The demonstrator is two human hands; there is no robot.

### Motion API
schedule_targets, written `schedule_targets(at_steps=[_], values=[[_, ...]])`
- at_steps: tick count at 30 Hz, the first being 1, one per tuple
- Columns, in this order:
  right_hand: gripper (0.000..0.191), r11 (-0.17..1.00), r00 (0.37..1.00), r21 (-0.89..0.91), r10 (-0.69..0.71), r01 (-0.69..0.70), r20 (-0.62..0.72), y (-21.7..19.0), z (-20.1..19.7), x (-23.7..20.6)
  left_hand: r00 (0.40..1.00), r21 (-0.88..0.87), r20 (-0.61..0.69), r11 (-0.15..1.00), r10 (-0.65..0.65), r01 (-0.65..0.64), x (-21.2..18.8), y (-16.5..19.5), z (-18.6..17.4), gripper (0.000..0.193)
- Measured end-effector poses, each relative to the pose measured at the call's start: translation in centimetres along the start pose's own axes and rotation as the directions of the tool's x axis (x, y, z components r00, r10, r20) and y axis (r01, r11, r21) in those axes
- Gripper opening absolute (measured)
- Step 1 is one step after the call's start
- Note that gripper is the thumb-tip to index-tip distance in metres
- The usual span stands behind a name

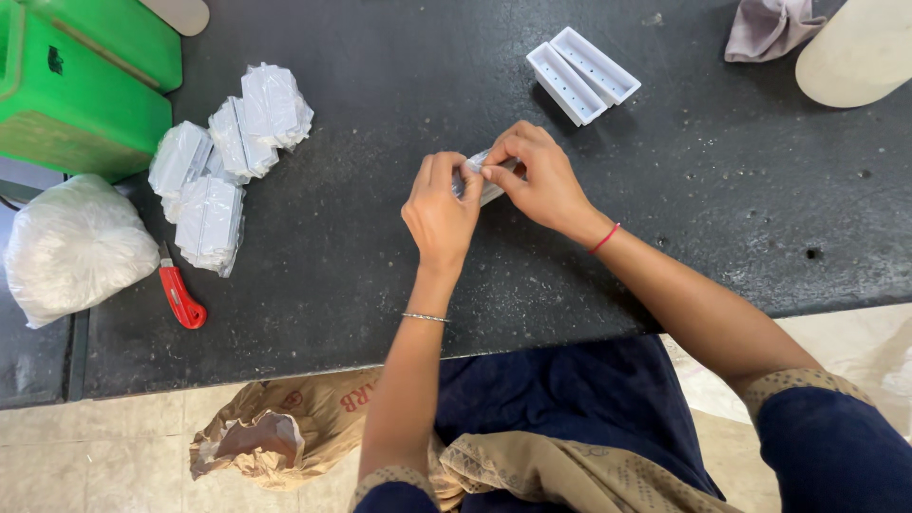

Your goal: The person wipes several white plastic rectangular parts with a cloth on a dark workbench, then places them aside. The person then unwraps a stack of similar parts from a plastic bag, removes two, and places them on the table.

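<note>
My left hand [440, 211] and my right hand [538, 177] meet over the dark stone table [399, 285]. Both grip one small white plastic piece [486, 177] between the fingertips; most of it is hidden by my fingers. Two long white plastic trays [581, 74] with small holes lie side by side just beyond my right hand. Several clear-wrapped packs of white parts [228, 157] lie in a loose heap to the left of my left hand.
A red utility knife [180, 298] lies near the front left edge. A white bag [74, 247] and green plastic crates [81, 81] stand at the far left. A crumpled cloth [769, 27] and a cream round object [860, 52] sit at the back right. A brown sack [285, 432] lies on the floor.
</note>
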State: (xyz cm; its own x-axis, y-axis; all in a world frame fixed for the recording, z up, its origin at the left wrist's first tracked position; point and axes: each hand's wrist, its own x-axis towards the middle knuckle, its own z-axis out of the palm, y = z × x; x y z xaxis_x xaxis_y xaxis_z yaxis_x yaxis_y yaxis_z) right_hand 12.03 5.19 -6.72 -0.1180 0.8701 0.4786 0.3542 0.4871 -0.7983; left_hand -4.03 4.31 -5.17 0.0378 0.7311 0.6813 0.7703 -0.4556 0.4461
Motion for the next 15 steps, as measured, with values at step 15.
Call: schedule_targets(at_steps=[15], values=[[0.013, 0.983, 0.987, 0.095, 0.157, -0.157, 0.007, 0.3, 0.3, 0.2, 0.890, -0.495, 0.194, 0.742, -0.412, 0.451, -0.6, -2.4, 1.6, 0.009]])
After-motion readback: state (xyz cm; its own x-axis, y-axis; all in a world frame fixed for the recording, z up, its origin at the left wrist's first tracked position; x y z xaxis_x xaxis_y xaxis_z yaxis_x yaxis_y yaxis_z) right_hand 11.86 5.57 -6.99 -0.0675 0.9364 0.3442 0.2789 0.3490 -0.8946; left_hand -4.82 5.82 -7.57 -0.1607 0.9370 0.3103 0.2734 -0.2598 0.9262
